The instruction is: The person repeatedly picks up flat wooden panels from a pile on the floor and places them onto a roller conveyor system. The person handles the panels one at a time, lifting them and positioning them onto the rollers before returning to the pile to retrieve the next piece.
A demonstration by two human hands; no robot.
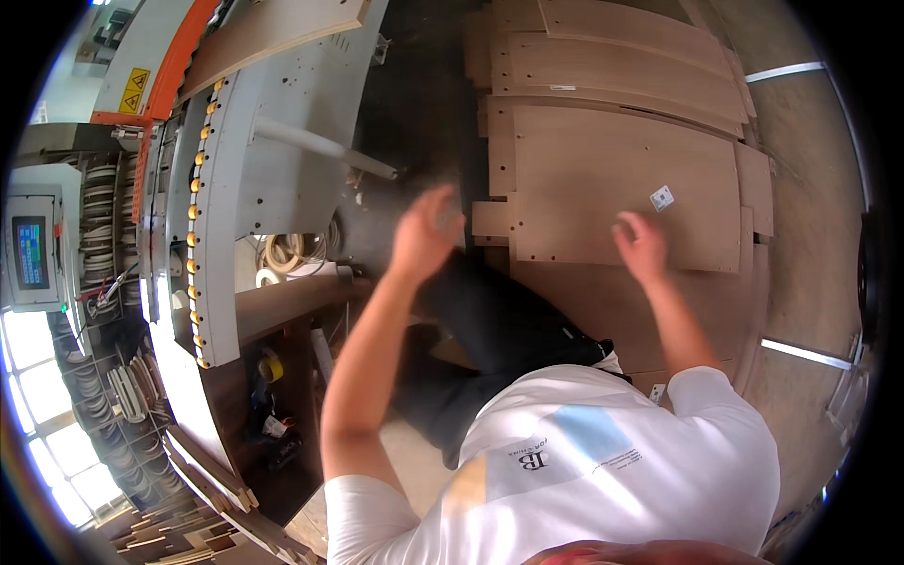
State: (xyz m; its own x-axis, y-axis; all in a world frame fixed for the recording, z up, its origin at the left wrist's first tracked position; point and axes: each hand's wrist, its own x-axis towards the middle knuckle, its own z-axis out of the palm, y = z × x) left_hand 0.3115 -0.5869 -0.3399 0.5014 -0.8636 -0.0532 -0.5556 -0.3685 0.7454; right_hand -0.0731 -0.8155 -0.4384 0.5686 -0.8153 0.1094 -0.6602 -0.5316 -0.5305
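Observation:
My left hand (pixel 428 234) is raised over the dark floor between the machine and the stacked boards. Motion smears its fingers, so I cannot tell whether they are apart, and no held object shows. My right hand (pixel 642 247) hovers over or beside the near part of a brown board (pixel 603 165), its thumb and fingers loosely bent and slightly apart, with nothing visible in them. A small white label (pixel 662 197) lies on that board just beyond this hand. Small dark holes run along the board's edges.
More brown boards (pixel 621 71) lie overlapped at the far right. On the left stands a grey machine (pixel 301 89) with yellow rollers (pixel 195 212), an orange cover (pixel 179 56) and a control panel (pixel 36 247). A pale bar (pixel 325 148) juts from it. Wood strips (pixel 202 471) sit lower left.

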